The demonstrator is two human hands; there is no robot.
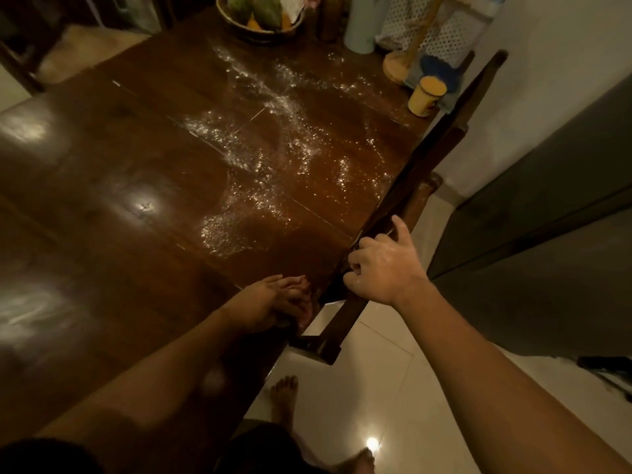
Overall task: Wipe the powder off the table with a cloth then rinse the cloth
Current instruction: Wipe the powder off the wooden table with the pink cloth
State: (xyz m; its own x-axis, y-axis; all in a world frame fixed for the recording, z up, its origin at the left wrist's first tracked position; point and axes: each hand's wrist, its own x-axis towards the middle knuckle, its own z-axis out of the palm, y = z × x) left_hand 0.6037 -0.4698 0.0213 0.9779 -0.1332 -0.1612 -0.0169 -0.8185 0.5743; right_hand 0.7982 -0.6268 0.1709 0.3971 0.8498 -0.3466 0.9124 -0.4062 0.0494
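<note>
White powder point(273, 148) lies scattered in streaks and patches over the right half of the dark wooden table point(102, 186). My left hand point(273, 301) rests on the table at its near right edge, fingers fairly straight, below the powder. My right hand point(379, 265) grips the top rail of a dark wooden chair point(431, 155) pushed against the table's right side, thumb sticking out. No cloth shows anywhere in view.
At the table's far end stand a fruit basket point(260, 15), a pale cylinder point(362, 25), a wooden roll stand point(396, 66) and a yellow mug point(425, 95). A grey cabinet point(547, 217) stands right of the chair. My bare foot point(284, 398) is on the white tile floor.
</note>
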